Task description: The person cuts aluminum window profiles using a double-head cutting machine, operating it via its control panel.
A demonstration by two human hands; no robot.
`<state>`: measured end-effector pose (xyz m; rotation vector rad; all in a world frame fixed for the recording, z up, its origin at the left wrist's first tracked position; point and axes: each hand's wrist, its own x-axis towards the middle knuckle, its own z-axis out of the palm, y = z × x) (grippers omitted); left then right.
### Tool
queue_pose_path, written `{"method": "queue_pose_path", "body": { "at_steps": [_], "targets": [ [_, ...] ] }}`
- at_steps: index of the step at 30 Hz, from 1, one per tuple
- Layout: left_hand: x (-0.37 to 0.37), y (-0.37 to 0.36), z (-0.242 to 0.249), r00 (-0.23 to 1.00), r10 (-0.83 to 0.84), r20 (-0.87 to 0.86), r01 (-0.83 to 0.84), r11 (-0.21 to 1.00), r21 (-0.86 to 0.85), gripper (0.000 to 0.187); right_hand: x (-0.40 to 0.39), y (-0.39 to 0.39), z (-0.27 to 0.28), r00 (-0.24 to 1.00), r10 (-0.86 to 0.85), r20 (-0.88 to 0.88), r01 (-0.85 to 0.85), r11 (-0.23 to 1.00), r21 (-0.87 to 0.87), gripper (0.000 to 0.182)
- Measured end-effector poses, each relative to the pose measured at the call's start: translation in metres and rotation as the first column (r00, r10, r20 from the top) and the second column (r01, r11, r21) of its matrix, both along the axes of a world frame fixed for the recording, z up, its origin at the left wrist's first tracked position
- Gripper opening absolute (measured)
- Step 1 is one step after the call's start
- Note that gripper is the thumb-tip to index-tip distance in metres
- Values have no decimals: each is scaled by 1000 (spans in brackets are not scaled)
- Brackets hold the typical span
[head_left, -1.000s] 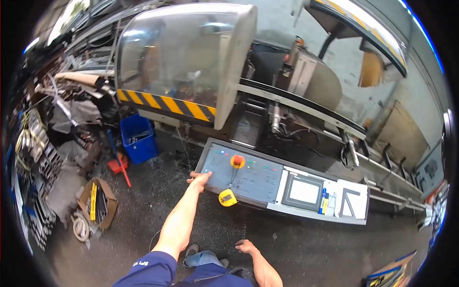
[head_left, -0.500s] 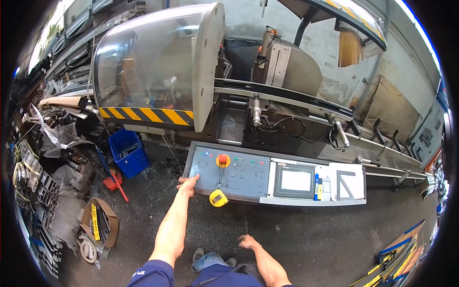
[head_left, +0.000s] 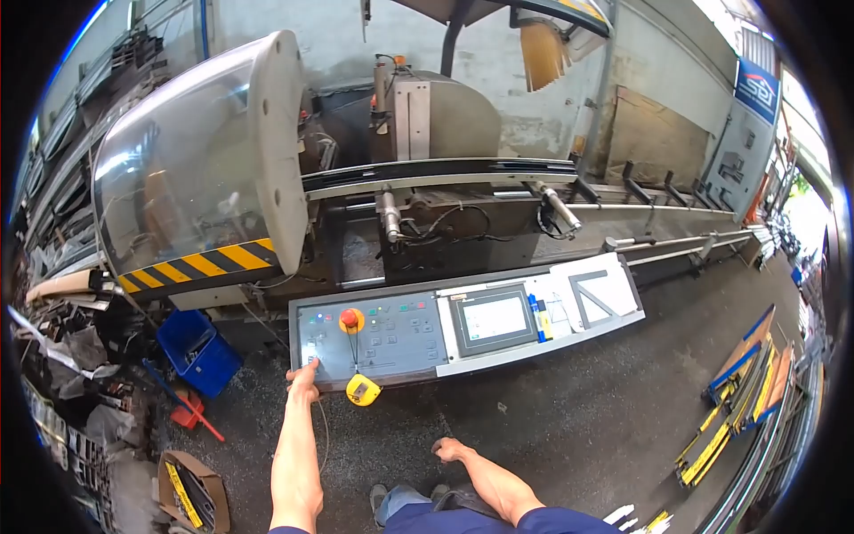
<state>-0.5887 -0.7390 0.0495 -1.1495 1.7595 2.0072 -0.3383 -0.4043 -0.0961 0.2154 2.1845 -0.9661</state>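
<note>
The left arm (head_left: 295, 463) reaches forward, almost straight, to the near left corner of the control panel (head_left: 391, 343). The left hand (head_left: 303, 381) has one finger stretched out onto the panel's face, by the small keys there, while the other fingers are bent beside the edge; it is neither spread wide nor visibly pinching anything. The right arm (head_left: 498, 485) is bent at the elbow, and the right hand (head_left: 447, 449) hangs over the floor (head_left: 578, 427), well apart from the panel, its fingers loosely curled.

The panel lies in front of the machine (head_left: 440, 178), its right end angled away. Its left part is grey, with rows of keys, small lit lamps and a red knob (head_left: 350, 319) on a yellow base. A dark cord runs from the knob to a yellow tape measure (head_left: 363, 390) at the front edge. To the right are a lit screen (head_left: 494, 319), blue and yellow markers (head_left: 539, 318) side by side, and a dark triangular frame (head_left: 598, 296) on white paper (head_left: 623, 287).

The key symbols and screen text are too small to read. The left fingertip covers whatever it touches, and the right palm is hidden, so whether that hand pinches something cannot be told.
</note>
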Motion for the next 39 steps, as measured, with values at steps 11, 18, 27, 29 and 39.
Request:
{"method": "queue_pose_path", "body": {
  "at_steps": [11,18,27,29,39],
  "targets": [
    [14,17,34,993,120,13,-120,993,-12,86,1,-2,22,997,2,73,2,999,-43,56],
    [15,9,35,998,55,-11,-55,997,49,100,1,-4,28,997,69,-33,-68,997,30,59],
    [7,5,23,998,66,21,-67,997,33,114,-4,-7,27,995,-52,82,52,999,-5,44],
    [8,9,29,997,60,37,-61,998,32,113,-4,-6,25,981,-131,145,139,989,-48,46],
    [6,5,26,998,51,34,-53,997,50,113,-4,-1,11,993,8,-115,-4,999,33,65]
  ]
}}
